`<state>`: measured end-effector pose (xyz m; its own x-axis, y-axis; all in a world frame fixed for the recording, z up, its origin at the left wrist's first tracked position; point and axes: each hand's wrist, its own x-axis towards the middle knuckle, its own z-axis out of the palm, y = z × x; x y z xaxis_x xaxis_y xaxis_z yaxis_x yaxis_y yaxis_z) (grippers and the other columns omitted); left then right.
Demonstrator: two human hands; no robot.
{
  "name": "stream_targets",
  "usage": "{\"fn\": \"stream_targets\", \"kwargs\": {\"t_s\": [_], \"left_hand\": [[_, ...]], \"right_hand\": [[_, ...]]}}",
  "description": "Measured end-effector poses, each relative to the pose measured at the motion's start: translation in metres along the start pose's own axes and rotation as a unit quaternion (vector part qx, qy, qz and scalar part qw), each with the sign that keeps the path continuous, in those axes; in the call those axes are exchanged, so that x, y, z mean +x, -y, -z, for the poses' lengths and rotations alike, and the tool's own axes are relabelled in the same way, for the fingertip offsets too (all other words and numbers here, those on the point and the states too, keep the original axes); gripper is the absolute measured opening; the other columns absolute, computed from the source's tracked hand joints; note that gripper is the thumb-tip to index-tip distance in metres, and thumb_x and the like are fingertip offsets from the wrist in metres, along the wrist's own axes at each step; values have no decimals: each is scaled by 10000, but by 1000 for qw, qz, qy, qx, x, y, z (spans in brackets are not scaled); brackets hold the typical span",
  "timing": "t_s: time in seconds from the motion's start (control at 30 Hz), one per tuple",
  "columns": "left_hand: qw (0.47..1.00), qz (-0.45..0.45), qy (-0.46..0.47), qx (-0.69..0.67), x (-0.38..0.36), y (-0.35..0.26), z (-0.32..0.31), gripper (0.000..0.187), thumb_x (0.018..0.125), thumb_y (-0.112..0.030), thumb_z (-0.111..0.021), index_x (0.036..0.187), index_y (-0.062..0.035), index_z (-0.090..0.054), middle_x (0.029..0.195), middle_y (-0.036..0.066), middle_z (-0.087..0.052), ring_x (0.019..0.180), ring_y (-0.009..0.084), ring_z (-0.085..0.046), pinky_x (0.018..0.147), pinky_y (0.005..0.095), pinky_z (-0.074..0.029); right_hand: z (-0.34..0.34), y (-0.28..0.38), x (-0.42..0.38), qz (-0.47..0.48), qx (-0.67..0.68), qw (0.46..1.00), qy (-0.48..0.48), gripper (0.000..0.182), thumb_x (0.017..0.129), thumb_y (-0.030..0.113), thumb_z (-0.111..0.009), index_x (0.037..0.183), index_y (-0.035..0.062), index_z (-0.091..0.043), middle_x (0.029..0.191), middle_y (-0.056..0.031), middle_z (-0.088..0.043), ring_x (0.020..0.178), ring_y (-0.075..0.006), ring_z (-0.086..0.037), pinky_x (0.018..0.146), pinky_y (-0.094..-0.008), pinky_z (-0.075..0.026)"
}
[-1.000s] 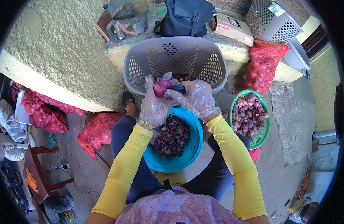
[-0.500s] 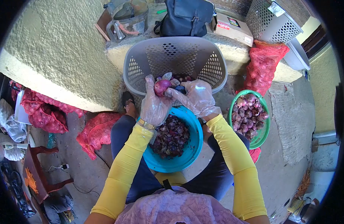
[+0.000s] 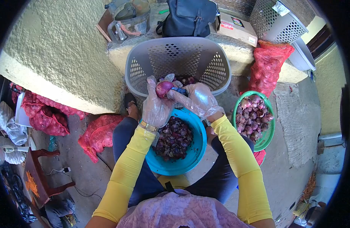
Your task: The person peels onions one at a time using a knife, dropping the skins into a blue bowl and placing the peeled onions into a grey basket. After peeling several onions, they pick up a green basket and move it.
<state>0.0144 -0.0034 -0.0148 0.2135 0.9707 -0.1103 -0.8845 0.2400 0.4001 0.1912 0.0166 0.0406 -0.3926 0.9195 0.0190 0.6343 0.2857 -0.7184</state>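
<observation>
"What's in the containers on your feed?"

"I see red onions (image 3: 254,116) heaped in the green basket (image 3: 263,143), dark onion scraps (image 3: 174,138) in the blue basin (image 3: 199,142) between the knees, and more onions, partly hidden by the hands, low inside the grey perforated basket (image 3: 178,57)."

"And the hands?"

"Both wear clear plastic gloves. The left hand (image 3: 156,108) has its fingers curled round one purple onion (image 3: 164,89), just above the near rim of the grey basket. The right hand (image 3: 200,99) is closed, its fingers gripping a small dark blue thing (image 3: 179,91) against the onion's side; I can't tell what it is."

"Anything different from half a second ago?"

"Only a little: the right hand is turned slightly and sits a touch lower. The onion stays in the left hand, and the containers keep their places."

"Counts?"

"One onion in hand, one blue basin, one green basket, and two grey perforated baskets, the second (image 3: 277,24) at upper right above an upright red mesh sack (image 3: 268,66). The heaped onions overlap too much for me to count."
</observation>
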Motion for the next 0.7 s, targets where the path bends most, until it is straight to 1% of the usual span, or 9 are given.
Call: {"fn": "stream_targets", "kwargs": {"t_s": [0.07,0.17,0.2,0.27,0.4,0.47,0.5,0.57,0.7], "left_hand": [[999,-7,-5,49,-1,-2,-1,781,1071,-662,-400,1447,14,-506,1236,199,-654,1126,288,-639,1024,414,-553],[1000,21,-9,13,0,-2,5,767,1069,-666,-400,1445,-6,-511,1221,183,-667,1121,282,-644,987,387,-571],[1000,21,-9,13,0,-3,5,767,1069,-666,-400,1445,-6,-511,1221,183,-667,1121,282,-644,987,387,-571],[1000,16,3,6,-2,-5,6,754,1066,-666,-411,1450,-24,-512,1259,165,-661,1138,272,-642,956,376,-579],[999,16,31,-24,-4,-5,-1,756,1063,-662,-427,1465,-27,-500,1301,155,-642,1151,273,-640,924,361,-583],[1000,-4,-10,-7,-6,-2,-12,728,1077,-624,-437,1480,-20,-483,1325,176,-620,1155,284,-637,904,353,-584],[1000,-5,-10,-7,-4,-2,-11,728,1077,-624,-437,1480,-20,-483,1325,176,-620,1155,284,-637,904,353,-584],[1000,-3,8,-27,2,-1,-7,682,1098,-572,-432,1486,-13,-475,1321,200,-610,1157,299,-634,917,352,-586],[997,7,38,-73,2,-2,-9,650,1112,-535,-427,1483,-3,-477,1327,214,-603,1147,301,-632,920,347,-587]], "right_hand": [[-3,-2,1,34,-76,996,-7,629,906,624,-731,812,4,-783,645,-233,-649,613,-434,-651,635,-479,-533],[-14,-11,1,78,-107,991,-25,627,898,619,-739,837,-3,-780,678,-238,-669,658,-434,-676,655,-485,-541],[-14,-11,0,78,-107,991,-25,627,898,619,-739,837,-3,-780,678,-238,-669,658,-434,-676,655,-485,-541],[-15,-10,-1,124,-93,986,-59,604,879,607,-761,901,4,-789,717,-232,-696,709,-424,-703,681,-482,-549],[-9,-6,-4,116,-95,984,-94,642,856,666,-742,886,27,-795,734,-222,-714,709,-395,-721,713,-483,-573],[-9,-5,-4,88,-106,985,-102,636,848,676,-743,915,47,-801,737,-194,-724,711,-375,-725,715,-479,-572],[-8,-3,-4,88,-106,985,-102,636,848,676,-743,915,47,-801,737,-194,-724,711,-375,-725,715,-479,-572],[-7,4,-5,64,-45,991,-112,640,842,691,-742,925,59,-802,730,-178,-724,704,-366,-725,715,-477,-572],[-6,0,-4,72,-49,987,-134,642,841,699,-740,930,66,-805,733,-176,-725,708,-362,-726,711,-475,-571]]}}
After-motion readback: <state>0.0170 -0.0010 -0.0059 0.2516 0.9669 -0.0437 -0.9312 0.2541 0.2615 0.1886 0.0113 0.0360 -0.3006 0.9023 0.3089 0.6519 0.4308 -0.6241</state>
